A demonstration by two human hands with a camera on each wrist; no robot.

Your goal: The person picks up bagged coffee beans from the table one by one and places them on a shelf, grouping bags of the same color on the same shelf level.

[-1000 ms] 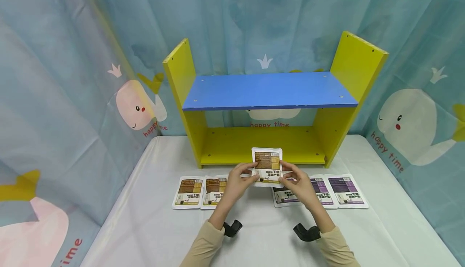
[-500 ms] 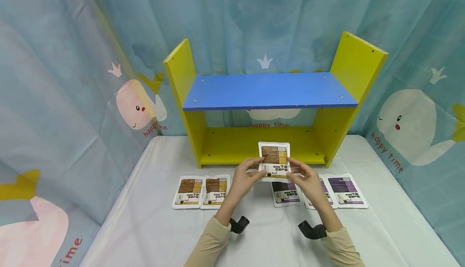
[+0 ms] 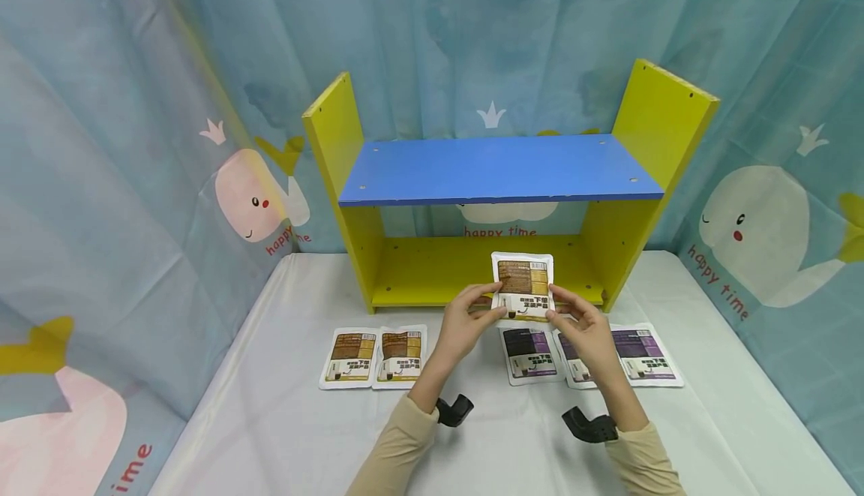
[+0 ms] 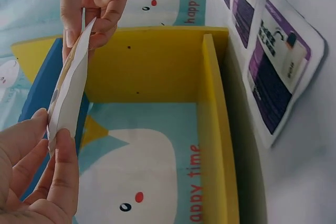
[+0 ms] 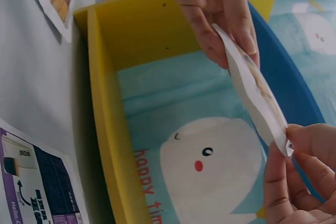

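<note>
A white-edged flat packet with a brown and yellow label [image 3: 523, 286] is held up in front of the shelf's lower level, its printed face toward me. My left hand [image 3: 464, 325] pinches its left edge between thumb and fingers. On the opposite edge, my right hand [image 3: 589, 337] pinches it the same way. Both wrist views show the packet [image 5: 252, 93] edge-on, slightly bulged. Below it on the table lie purple-labelled packets [image 3: 531, 357], partly covered by the right hand and arm. Two brown-labelled packets [image 3: 349, 359] lie side by side left of my left hand.
A yellow shelf unit [image 3: 641, 233] with a blue upper board [image 3: 499, 169] stands at the back of the white-covered table [image 3: 270, 421]. A printed blue curtain [image 3: 472, 38] hangs behind it and along both sides. Each wrist wears a black mount [image 3: 455, 410].
Both hands have carried the brown-labelled packet to the right and up, from near the middle to above the purple-labelled packets. The packets on the table have not visibly moved.
</note>
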